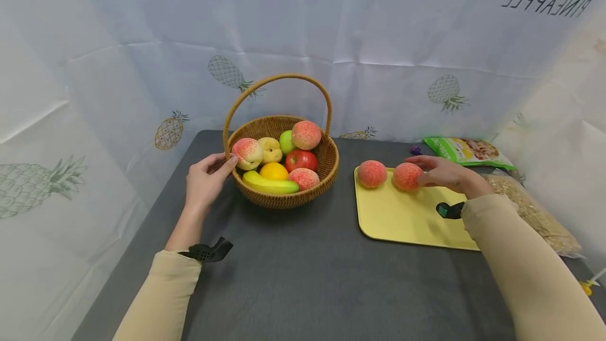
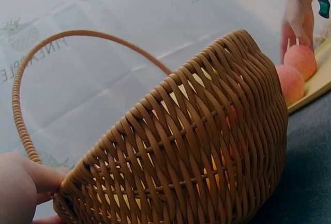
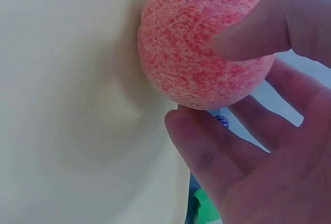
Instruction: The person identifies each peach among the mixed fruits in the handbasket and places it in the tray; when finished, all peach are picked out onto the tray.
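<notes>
A wicker basket (image 1: 279, 201) with a tall arched handle stands at the back of the table. My left hand (image 1: 205, 180) grips its left rim near the handle's foot, and in the left wrist view the thumb lies over the woven edge. Inside are several peaches (image 1: 306, 135), a red apple (image 1: 301, 160), a green fruit (image 1: 286, 142), an orange (image 1: 274, 171) and a banana (image 1: 270, 183). Over the yellow tray (image 1: 402, 220), my right hand (image 1: 442, 171) holds a red-pink peach (image 3: 201, 43) between thumb and fingers. Left of it sits another peach (image 1: 372, 173) on the tray.
Behind the tray lies a green and white food packet (image 1: 471, 151), with a small purple thing (image 1: 415, 150) beside it. A clear bag of pale flakes (image 1: 535, 212) is at the right. A pineapple-print cloth (image 1: 379, 30) hangs behind the dark table (image 1: 303, 278).
</notes>
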Available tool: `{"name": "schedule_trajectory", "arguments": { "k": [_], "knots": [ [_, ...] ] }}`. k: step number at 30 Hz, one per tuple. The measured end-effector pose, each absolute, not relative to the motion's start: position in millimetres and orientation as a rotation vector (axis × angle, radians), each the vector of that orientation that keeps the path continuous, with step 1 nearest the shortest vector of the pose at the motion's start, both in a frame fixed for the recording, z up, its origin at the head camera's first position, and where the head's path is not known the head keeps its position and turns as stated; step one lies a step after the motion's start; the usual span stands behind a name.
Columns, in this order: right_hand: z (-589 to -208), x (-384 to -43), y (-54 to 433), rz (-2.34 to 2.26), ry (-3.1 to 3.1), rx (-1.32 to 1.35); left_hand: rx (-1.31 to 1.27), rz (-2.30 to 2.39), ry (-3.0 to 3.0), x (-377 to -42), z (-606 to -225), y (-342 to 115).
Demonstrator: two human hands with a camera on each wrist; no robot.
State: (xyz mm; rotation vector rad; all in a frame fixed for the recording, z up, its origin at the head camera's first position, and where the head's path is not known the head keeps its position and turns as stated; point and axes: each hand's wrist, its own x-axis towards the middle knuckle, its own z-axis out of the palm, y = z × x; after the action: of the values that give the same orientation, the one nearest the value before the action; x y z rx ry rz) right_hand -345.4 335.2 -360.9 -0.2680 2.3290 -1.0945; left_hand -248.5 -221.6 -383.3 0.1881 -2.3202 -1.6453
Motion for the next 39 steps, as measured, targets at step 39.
{"name": "schedule_trajectory", "arguments": {
  "k": [39],
  "knots": [
    [-271.2,-331.0,197.0,-1.088,2.533,-0.667,0.149,-1.882,-2.243,-248.7,-379.0,-231.5]
  ]
}}
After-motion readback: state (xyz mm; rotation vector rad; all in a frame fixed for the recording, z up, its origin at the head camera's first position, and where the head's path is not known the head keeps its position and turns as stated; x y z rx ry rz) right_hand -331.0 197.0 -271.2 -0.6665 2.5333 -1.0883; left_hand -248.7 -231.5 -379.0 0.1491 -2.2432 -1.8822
